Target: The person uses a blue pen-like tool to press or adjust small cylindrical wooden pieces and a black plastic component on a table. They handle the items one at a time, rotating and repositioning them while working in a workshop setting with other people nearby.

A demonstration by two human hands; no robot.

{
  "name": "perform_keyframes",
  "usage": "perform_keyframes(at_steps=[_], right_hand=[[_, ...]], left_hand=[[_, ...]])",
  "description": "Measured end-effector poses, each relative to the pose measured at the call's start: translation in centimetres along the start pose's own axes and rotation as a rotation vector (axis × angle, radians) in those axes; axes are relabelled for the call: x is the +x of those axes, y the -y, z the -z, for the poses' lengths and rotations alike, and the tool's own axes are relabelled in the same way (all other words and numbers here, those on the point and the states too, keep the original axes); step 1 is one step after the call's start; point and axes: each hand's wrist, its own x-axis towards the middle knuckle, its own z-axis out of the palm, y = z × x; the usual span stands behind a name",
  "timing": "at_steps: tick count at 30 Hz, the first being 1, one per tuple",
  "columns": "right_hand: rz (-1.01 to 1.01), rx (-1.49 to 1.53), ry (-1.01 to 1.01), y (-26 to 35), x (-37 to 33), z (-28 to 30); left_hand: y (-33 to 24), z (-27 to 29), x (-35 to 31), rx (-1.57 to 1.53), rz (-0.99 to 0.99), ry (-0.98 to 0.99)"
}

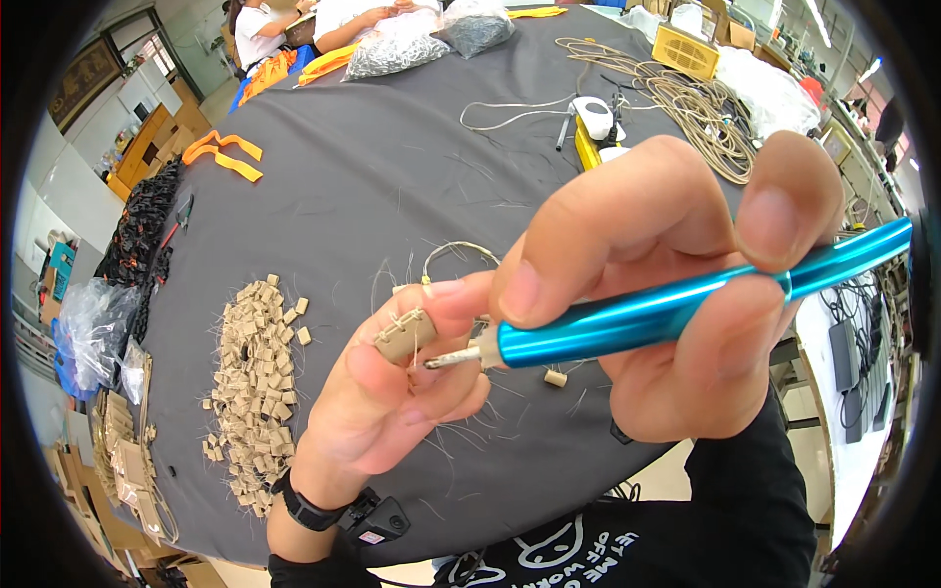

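Note:
My left hand pinches a small tan rectangular piece between thumb and fingers. Stitches run along its edge, and loose thread ends stick out. My right hand grips a shiny blue pen-shaped tool with a thin metal tip. That tip lies just below the tan piece, close to a hanging thread; whether they touch I cannot tell. A pale cord loop shows behind my left fingers. To the left of my left hand lies a heap of similar tan pieces on the dark grey cloth.
Thread scraps and a single tan piece lie on the cloth. Orange straps and red-handled pliers are at the left. A coiled cable and a yellow box stand far right. People sit across the table.

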Motion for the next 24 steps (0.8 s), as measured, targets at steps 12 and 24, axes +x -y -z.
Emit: perform_keyframes(at_steps=[12,24], right_hand=[[0.088,-0.045,-0.009,-1.5,0.0,-0.2],[-0.218,0.035,-0.167,-0.1,1.1,0.4]], left_hand=[[0.8,0.9,0.0,-0.145,-0.011,0.077],[0.1,0.2,0.1,0.097,-0.069,-0.041]])
